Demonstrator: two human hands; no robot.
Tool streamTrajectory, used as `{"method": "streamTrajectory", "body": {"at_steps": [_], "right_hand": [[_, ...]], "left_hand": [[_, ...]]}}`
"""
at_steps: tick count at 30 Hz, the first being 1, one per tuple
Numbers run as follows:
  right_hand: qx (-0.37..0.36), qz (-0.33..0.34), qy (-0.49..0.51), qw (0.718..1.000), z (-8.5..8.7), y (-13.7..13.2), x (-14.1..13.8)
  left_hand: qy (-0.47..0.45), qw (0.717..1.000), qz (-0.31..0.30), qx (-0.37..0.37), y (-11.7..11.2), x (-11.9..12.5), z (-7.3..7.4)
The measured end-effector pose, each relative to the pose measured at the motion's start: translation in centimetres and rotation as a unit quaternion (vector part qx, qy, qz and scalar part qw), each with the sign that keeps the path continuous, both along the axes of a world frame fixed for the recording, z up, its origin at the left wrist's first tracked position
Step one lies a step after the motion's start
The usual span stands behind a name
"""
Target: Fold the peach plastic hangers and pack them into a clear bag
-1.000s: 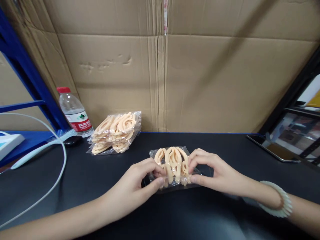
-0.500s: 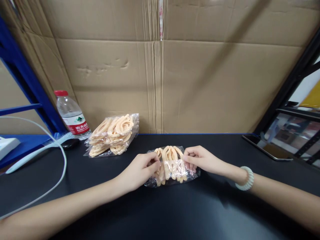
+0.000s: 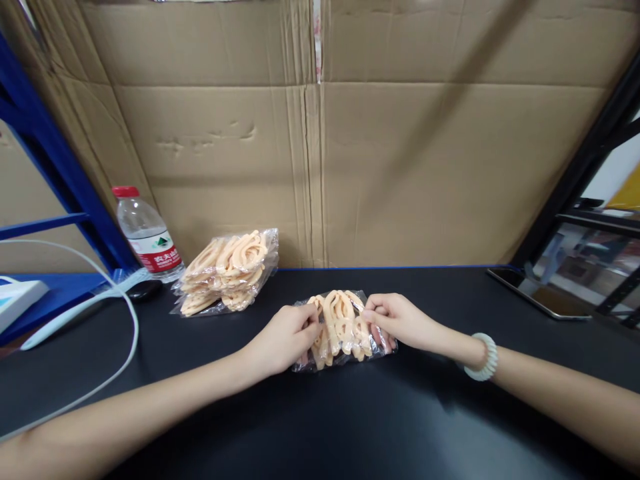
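Note:
A clear plastic bag of peach-coloured hair claws (image 3: pixel 343 329) lies on the black table (image 3: pixel 350 427) in the middle. My left hand (image 3: pixel 283 338) grips the bag's left side with curled fingers. My right hand (image 3: pixel 397 321) pinches its right side; a pale coiled band (image 3: pixel 481 357) is on that wrist. A second, fuller bag of the same claws (image 3: pixel 227 270) rests to the back left, apart from both hands.
A water bottle with a red cap (image 3: pixel 145 233) stands at the back left beside a blue rack (image 3: pixel 45 167). A white cable (image 3: pixel 107 320) loops over the left of the table. A cardboard wall (image 3: pixel 320 147) closes the back. A phone (image 3: pixel 540 300) lies at the right.
Both arms have stretched forward and the bag has slid a little away from me. The hands keep their hold on its two sides.

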State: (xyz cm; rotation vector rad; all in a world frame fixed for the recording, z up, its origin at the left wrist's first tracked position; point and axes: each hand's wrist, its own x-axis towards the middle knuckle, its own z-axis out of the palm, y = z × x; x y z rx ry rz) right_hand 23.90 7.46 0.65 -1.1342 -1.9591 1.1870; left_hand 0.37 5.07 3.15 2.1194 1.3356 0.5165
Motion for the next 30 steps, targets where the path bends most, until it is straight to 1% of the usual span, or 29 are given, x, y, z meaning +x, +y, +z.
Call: {"method": "streamTrajectory", "body": {"at_steps": [4,7,11,12,14,15,17,18,19,20,21,22,23,24,25,26,27,28,30], "right_hand": [[0.012,-0.001,-0.033,0.999,0.4,0.3,0.1],[0.008,0.015,-0.063,0.998,1.1,0.5,0.1],[0.022,0.031,-0.096,0.995,1.7,0.8,-0.1],[0.029,0.034,-0.103,0.994,1.8,0.9,-0.1],[0.044,0.04,-0.118,0.991,1.8,1.2,-0.1],[0.055,0.04,-0.125,0.99,1.8,1.3,-0.2],[0.092,0.033,-0.138,0.986,1.7,1.3,-0.2],[0.117,0.024,-0.142,0.983,1.6,1.3,-0.2],[0.14,0.013,-0.143,0.98,1.5,1.1,-0.2],[0.174,0.003,-0.142,0.974,1.4,1.0,-0.2],[0.223,0.002,-0.145,0.964,1.2,0.8,-0.1],[0.288,0.015,-0.155,0.945,1.0,0.6,0.1],[0.36,0.04,-0.172,0.916,0.7,0.4,0.3],[0.432,0.074,-0.193,0.878,0.4,0.2,0.6],[0.489,0.109,-0.215,0.838,0.1,-0.1,0.9],[0.523,0.136,-0.232,0.809,-0.2,-0.4,1.3],[0.529,0.15,-0.239,0.801,-0.4,-0.7,1.8],[0.52,0.155,-0.236,0.806,-0.5,-1.0,2.3],[0.485,0.159,-0.216,0.832,-0.7,-1.8,3.3]], "left_hand": [[0.068,0.996,-0.01,0.062,0.1,0.3,0.4],[0.117,0.988,-0.015,0.098,0.0,0.5,0.7],[0.178,0.974,0.014,0.137,-0.4,0.7,1.0],[0.188,0.97,0.022,0.153,-0.5,0.6,1.1],[0.197,0.956,0.02,0.217,-0.7,0.4,1.2],[0.198,0.945,0.0,0.26,-0.7,0.3,1.3],[0.195,0.917,-0.081,0.338,-0.7,-0.2,1.0],[0.187,0.905,-0.129,0.359,-0.6,-0.5,0.7],[0.177,0.899,-0.168,0.364,-0.6,-0.8,0.3],[0.164,0.897,-0.194,0.362,-0.5,-1.1,-0.1],[0.149,0.9,-0.203,0.357,-0.5,-1.4,-0.6],[0.136,0.904,-0.199,0.353,-0.6,-1.7,-1.1],[0.124,0.908,-0.192,0.351,-0.7,-2.0,-1.5],[0.115,0.913,-0.183,0.347,-0.9,-2.3,-1.8],[0.108,0.917,-0.178,0.34,-1.1,-2.6,-2.1],[0.101,0.922,-0.178,0.33,-1.4,-3.0,-2.2],[0.095,0.926,-0.182,0.316,-1.7,-3.3,-2.1],[0.09,0.931,-0.188,0.3,-2.0,-3.7,-2.1],[0.081,0.938,-0.205,0.268,-2.5,-4.6,-1.7]]}}
